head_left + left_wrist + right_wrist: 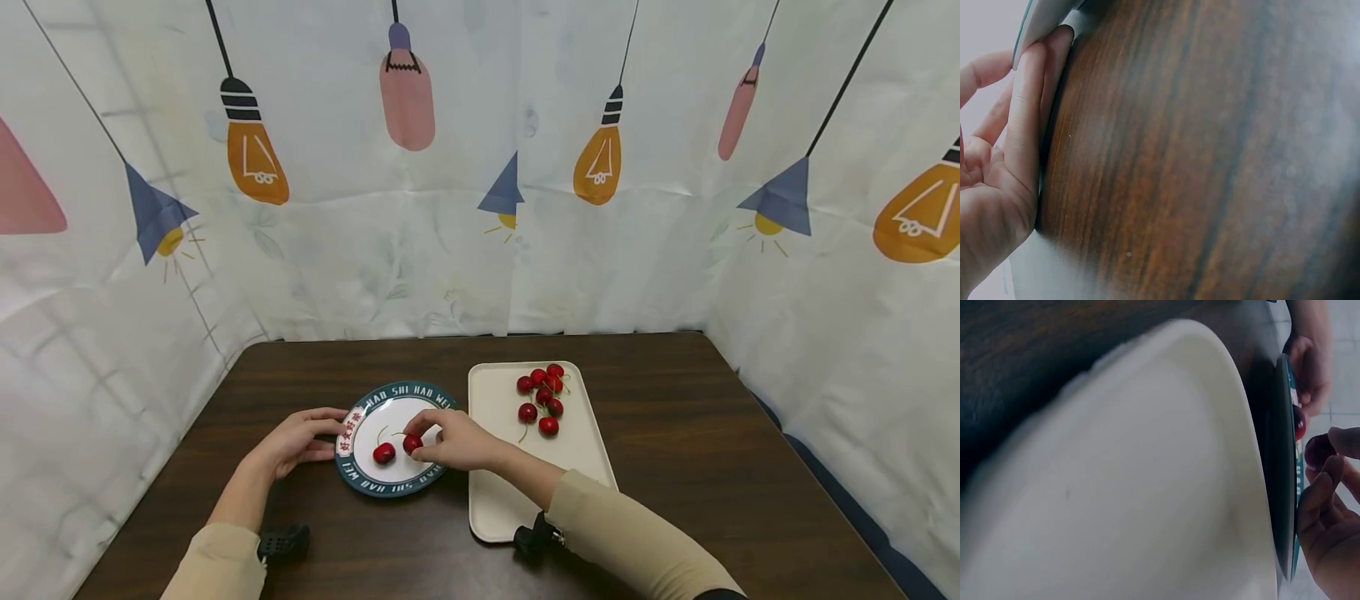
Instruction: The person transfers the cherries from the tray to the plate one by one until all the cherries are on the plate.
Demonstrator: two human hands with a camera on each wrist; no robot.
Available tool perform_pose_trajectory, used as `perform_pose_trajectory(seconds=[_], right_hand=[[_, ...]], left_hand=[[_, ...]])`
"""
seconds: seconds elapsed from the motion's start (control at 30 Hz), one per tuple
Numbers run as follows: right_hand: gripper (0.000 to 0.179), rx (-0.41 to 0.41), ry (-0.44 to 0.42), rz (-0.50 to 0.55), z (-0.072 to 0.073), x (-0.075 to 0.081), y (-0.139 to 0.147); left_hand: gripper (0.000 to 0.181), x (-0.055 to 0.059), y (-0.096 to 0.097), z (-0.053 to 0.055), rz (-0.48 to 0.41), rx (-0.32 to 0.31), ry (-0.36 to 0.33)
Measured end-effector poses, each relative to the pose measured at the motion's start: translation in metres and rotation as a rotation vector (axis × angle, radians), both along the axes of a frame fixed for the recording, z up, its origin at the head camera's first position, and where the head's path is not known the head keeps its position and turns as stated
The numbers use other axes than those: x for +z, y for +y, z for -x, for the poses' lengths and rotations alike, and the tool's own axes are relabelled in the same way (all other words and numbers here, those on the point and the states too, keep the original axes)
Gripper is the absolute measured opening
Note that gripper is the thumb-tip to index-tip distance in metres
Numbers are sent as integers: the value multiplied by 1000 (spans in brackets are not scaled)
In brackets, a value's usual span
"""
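Observation:
A round white plate (392, 479) with a dark green lettered rim lies on the table. My left hand (303, 439) holds its left edge; in the left wrist view the fingers (1025, 94) lie at the rim, one above and others low by the tabletop. Over the plate, my right hand (453, 442) pinches a dark red cherry (412, 443) between thumb and fingertips. The same held cherry (1319, 452) shows in the right wrist view close above the plate. Another cherry (384, 453), stem up, rests on the plate to its left.
Right of the plate is a cream rectangular tray (498, 508), with several cherries (543, 396) grouped at its far end. My right forearm crosses above the tray. The dark wooden table (675, 433) is enclosed behind and at the sides by a patterned curtain (450, 275).

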State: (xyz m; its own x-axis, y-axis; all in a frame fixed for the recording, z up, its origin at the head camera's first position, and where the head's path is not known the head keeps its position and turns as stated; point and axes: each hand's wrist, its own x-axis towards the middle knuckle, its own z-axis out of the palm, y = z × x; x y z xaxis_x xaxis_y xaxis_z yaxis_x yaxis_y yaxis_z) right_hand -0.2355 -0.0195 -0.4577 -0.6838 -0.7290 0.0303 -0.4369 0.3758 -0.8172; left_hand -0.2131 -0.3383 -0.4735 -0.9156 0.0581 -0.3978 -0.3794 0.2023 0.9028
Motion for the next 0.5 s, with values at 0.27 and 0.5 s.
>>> perform_pose_trajectory(seconds=[0.27,0.5], right_hand=[[34,12,21,2,-1,0,0],[34,1,32,-1,-1,4,5]], left_hand=[[55,-1,1,-1,9,13,3],[54,0,1,-2,4,12,2]])
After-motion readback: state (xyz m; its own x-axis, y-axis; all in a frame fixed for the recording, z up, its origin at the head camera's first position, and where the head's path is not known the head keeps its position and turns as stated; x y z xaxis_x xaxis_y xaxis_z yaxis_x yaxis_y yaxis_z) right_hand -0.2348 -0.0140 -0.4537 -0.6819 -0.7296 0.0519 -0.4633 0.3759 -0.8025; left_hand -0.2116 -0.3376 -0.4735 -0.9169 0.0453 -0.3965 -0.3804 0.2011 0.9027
